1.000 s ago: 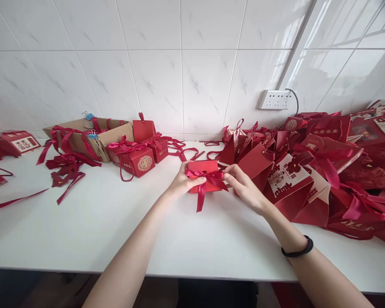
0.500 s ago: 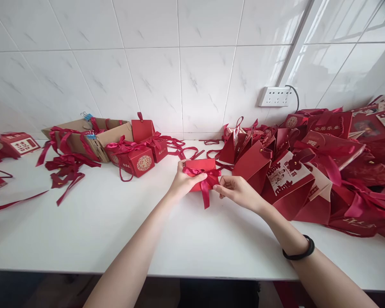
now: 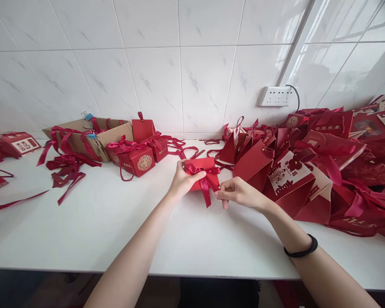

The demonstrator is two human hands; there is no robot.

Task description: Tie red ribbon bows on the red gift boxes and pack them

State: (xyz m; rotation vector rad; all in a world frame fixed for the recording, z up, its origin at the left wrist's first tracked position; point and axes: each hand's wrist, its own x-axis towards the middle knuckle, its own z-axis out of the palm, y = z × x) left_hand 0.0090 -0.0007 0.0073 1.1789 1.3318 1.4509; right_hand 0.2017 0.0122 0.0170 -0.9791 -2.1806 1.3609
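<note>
Hands: left hand (image 3: 183, 179) closed round the left side of the box, its thumb pressing on the bow; right hand (image 3: 231, 191) at four o'clock of the box, thumb and forefinger pinching a ribbon tail (image 3: 213, 184), the other fingers curled.
Held box: small bright-red paper box (image 3: 200, 163), at the clock's centre, between the two hands; whether it touches the tabletop cannot be told.
Bow: crimson satin ribbon bow (image 3: 214, 170) across the box front, one loop toward three o'clock, another tail hanging toward six.
Curled ribbons: loose crimson satin strips (image 3: 191, 152) near the box, at eleven o'clock.
Medallion box: red card box with a round gold emblem (image 3: 144, 163), just past nine o'clock, bow-topped, with a twisted cord loop drooping beside it.
Carton: open brown cardboard carton (image 3: 114, 136), toward ten o'clock, with blue metal binder clips (image 3: 88, 116) and ribbons draped over its side.
Pile: heaped dark-red card gift boxes (image 3: 255, 167), at three o'clock, many tilted and overlapping.
Socket: white plastic power strip (image 3: 275, 96), between one and two o'clock, on the white tiled wall (image 3: 208, 77).
Table: smooth white tabletop (image 3: 179, 239), reaching toward six o'clock.
Wristband: black band (image 3: 301, 252) round the right forearm, at four o'clock.
</note>
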